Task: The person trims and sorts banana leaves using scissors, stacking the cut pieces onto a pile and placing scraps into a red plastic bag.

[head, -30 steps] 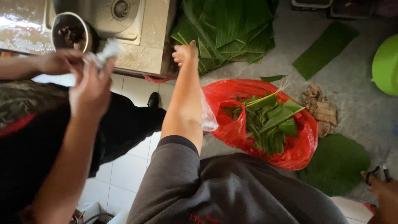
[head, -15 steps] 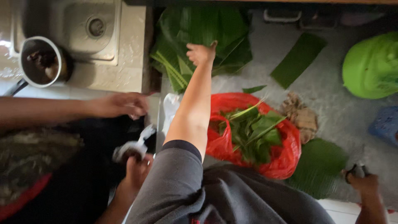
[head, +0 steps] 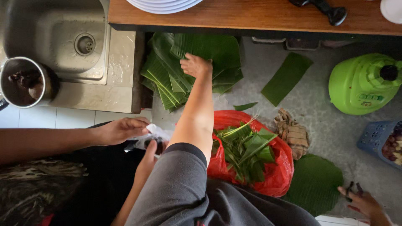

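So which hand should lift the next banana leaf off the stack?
Left. The left hand is on the banana leaf stack; the right hand is well away from it, holding scissors.

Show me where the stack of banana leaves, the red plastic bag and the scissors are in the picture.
stack of banana leaves (head: 167,75), head view: on the folded left part of the pile.
red plastic bag (head: 278,178), head view: on its right side wall.
scissors (head: 353,189), head view: on the dark handles, at the right hand's fingertips.

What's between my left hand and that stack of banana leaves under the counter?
Nothing visible. The left hand already rests on top of the stack of banana leaves, with no object in between.
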